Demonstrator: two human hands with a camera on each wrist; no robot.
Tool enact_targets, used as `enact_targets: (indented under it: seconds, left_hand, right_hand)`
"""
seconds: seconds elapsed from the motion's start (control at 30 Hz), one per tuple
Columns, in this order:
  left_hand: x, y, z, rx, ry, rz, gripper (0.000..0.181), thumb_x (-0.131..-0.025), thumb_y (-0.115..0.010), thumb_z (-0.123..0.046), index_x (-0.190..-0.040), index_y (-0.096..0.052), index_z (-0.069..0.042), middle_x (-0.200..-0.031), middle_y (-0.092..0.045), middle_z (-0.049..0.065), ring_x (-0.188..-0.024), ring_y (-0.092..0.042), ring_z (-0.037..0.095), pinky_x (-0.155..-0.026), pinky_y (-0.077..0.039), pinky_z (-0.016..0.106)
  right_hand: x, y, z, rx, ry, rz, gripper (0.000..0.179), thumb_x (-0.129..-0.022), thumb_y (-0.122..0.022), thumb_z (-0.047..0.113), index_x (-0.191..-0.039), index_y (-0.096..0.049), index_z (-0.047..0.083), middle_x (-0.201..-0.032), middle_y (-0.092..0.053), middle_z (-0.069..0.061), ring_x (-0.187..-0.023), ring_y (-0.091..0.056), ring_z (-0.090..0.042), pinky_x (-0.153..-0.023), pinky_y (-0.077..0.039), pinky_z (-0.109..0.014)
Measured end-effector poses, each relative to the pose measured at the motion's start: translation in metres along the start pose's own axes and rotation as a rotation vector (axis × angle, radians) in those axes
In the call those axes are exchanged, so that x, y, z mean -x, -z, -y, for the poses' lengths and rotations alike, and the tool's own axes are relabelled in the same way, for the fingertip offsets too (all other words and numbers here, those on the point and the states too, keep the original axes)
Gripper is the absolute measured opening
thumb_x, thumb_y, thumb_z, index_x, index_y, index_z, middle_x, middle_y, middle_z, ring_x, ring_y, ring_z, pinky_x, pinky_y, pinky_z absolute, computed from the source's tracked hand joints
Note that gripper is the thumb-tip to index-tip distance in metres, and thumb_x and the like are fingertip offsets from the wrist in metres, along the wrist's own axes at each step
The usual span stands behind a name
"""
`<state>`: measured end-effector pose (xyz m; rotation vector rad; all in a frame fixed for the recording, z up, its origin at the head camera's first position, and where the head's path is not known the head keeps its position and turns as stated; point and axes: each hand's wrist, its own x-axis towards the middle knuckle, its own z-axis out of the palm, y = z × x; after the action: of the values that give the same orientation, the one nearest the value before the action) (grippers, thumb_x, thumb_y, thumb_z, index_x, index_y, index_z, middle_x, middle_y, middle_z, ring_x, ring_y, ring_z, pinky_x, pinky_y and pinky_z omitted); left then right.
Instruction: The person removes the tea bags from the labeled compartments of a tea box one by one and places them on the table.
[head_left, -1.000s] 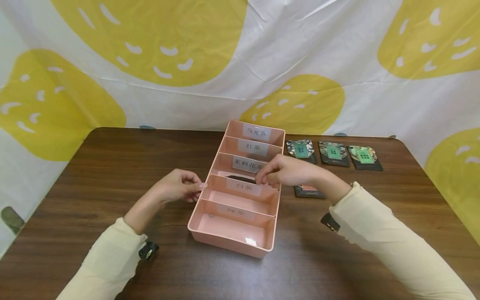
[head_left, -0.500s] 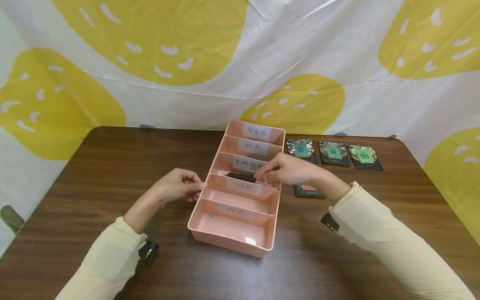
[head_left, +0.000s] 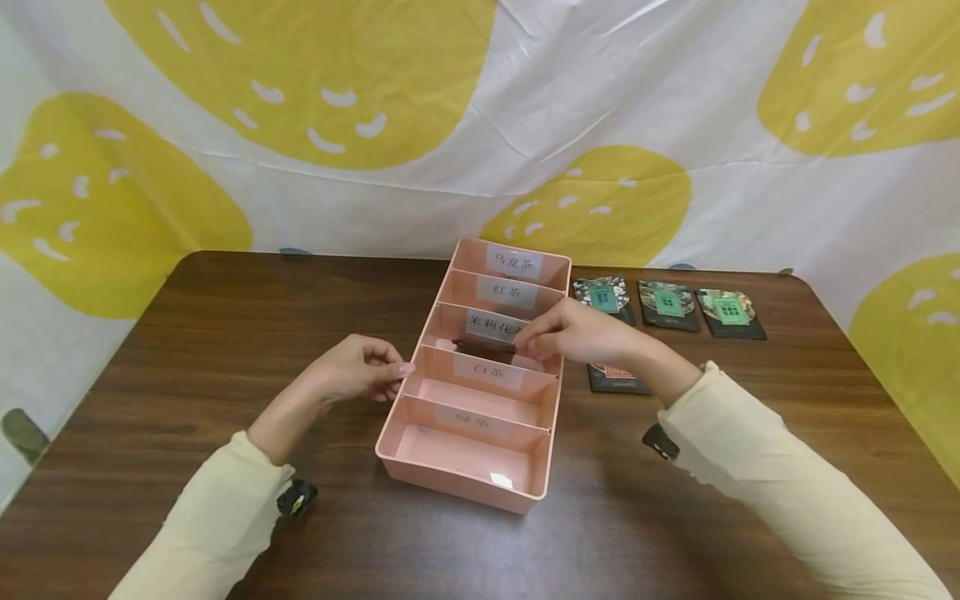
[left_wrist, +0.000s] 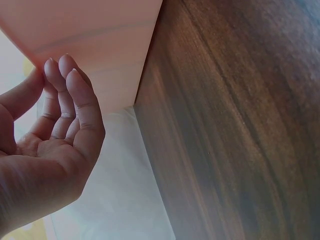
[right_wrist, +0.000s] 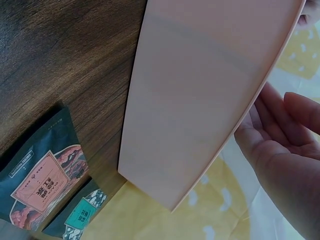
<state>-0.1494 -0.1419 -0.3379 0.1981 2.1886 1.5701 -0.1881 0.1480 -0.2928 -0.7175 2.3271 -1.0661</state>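
My left hand [head_left: 362, 369] holds the left rim of a pink divided box [head_left: 465, 492], thumb at the edge and bent fingers against its outer wall in the left wrist view. Over the third compartment from the front, my right hand [head_left: 573, 332] is bent at the right rim, fingertips close to a dark tea packet [head_left: 483, 347]. The packet looks blurred and leans low in that compartment, partly behind the divider. In the right wrist view the thumb stands apart from the fingers [right_wrist: 272, 112] with no packet visible between them; the box wall hides part of the hand.
Right of the box lie three green-labelled tea packets, one nearest the box [head_left: 602, 298], one in the middle [head_left: 667, 305] and one farthest right [head_left: 729, 314]. A red-labelled packet [head_left: 618, 382] lies nearer. Behind the wooden table [head_left: 300, 292] hangs a yellow-patterned cloth [head_left: 375, 200].
My right hand has risen slightly and shifted a little right. The dark packet has gone from a thin upright edge to a blurred, leaning shape. My left hand stays on the rim.
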Motion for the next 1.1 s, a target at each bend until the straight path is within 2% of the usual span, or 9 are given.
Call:
enact_targets:
  seconds: [0.27, 0.67, 0.7, 0.77, 0.8, 0.9, 0.93, 1.03, 1.1]
  left_hand:
    - [0.000, 0.000, 0.000, -0.004, 0.007, -0.003, 0.014, -0.089, -0.058, -0.005, -0.082, -0.058, 0.007, -0.062, -0.058, 0.003, -0.058, -0.056, 0.011, -0.058, -0.051, 0.030]
    - [0.000, -0.002, 0.000, -0.016, 0.017, -0.011, 0.014, -0.089, -0.057, -0.005, -0.083, -0.058, 0.008, -0.062, -0.058, 0.003, -0.059, -0.056, 0.012, -0.058, -0.051, 0.030]
    - [0.000, -0.002, 0.000, -0.017, 0.017, -0.010, 0.014, -0.089, -0.057, -0.005, -0.083, -0.058, 0.008, -0.062, -0.058, 0.003, -0.059, -0.056, 0.012, -0.058, -0.051, 0.030]
    - [0.000, -0.001, 0.000, -0.018, 0.017, -0.011, 0.014, -0.089, -0.057, -0.005, -0.083, -0.058, 0.008, -0.062, -0.058, 0.003, -0.059, -0.056, 0.012, -0.058, -0.051, 0.031]
    - [0.000, -0.001, 0.000, -0.018, 0.016, -0.010, 0.014, -0.089, -0.057, -0.005, -0.084, -0.058, 0.008, -0.063, -0.058, 0.003, -0.059, -0.056, 0.012, -0.058, -0.052, 0.031]
    - [-0.001, -0.001, 0.001, -0.023, 0.014, -0.010, 0.014, -0.089, -0.057, -0.005, -0.084, -0.058, 0.008, -0.063, -0.058, 0.003, -0.059, -0.056, 0.012, -0.058, -0.052, 0.031]
    - [-0.001, -0.001, 0.001, -0.024, 0.013, -0.010, 0.015, -0.089, -0.057, -0.005, -0.084, -0.058, 0.009, -0.063, -0.058, 0.003, -0.059, -0.056, 0.012, -0.058, -0.052, 0.031]
    - [-0.001, -0.001, 0.002, -0.027, 0.009, -0.010, 0.014, -0.089, -0.057, -0.004, -0.083, -0.058, 0.009, -0.062, -0.058, 0.003, -0.059, -0.056, 0.011, -0.058, -0.051, 0.031]
    - [0.000, -0.001, 0.002, -0.025, 0.005, -0.009, 0.014, -0.089, -0.057, -0.004, -0.083, -0.059, 0.009, -0.062, -0.058, 0.003, -0.058, -0.056, 0.011, -0.057, -0.051, 0.030]
  right_hand:
    - [0.002, 0.004, 0.001, 0.010, -0.024, -0.027, 0.024, -0.087, -0.050, -0.001, -0.104, -0.063, -0.011, -0.101, -0.064, -0.020, -0.091, -0.062, -0.031, -0.081, -0.049, -0.042]
    - [0.012, 0.019, 0.010, -0.007, -0.050, -0.036, 0.024, -0.091, -0.048, 0.004, -0.107, -0.063, -0.006, -0.094, -0.067, -0.017, -0.092, -0.064, -0.028, -0.091, -0.042, -0.040]
    - [0.013, 0.021, 0.012, -0.005, -0.047, -0.034, 0.025, -0.091, -0.047, 0.004, -0.108, -0.063, -0.006, -0.094, -0.067, -0.017, -0.092, -0.064, -0.027, -0.090, -0.043, -0.037]
    - [0.016, 0.024, 0.014, 0.001, -0.060, -0.040, 0.025, -0.092, -0.047, 0.005, -0.108, -0.063, -0.004, -0.094, -0.067, -0.016, -0.077, -0.065, -0.021, -0.071, -0.049, -0.029]
    - [0.017, 0.026, 0.015, 0.002, -0.064, -0.044, 0.025, -0.092, -0.047, 0.005, -0.108, -0.064, -0.003, -0.094, -0.067, -0.015, -0.077, -0.065, -0.019, -0.061, -0.047, -0.026]
    - [0.019, 0.030, 0.017, 0.016, -0.064, -0.067, 0.024, -0.092, -0.047, 0.005, -0.108, -0.065, -0.002, -0.096, -0.067, -0.015, -0.075, -0.065, -0.018, -0.055, -0.044, -0.021]
    - [0.020, 0.032, 0.019, 0.009, -0.066, -0.077, 0.024, -0.092, -0.047, 0.005, -0.107, -0.065, -0.002, -0.098, -0.067, -0.015, -0.076, -0.065, -0.019, -0.056, -0.046, -0.023]
    - [0.023, 0.035, 0.022, 0.009, -0.053, -0.098, 0.024, -0.091, -0.047, 0.003, -0.106, -0.065, -0.002, -0.099, -0.066, -0.015, -0.091, -0.063, -0.027, -0.083, -0.048, -0.033]
    - [0.025, 0.038, 0.025, 0.006, -0.053, -0.108, 0.024, -0.092, -0.047, 0.003, -0.107, -0.065, -0.003, -0.100, -0.066, -0.015, -0.093, -0.063, -0.029, -0.087, -0.046, -0.039]
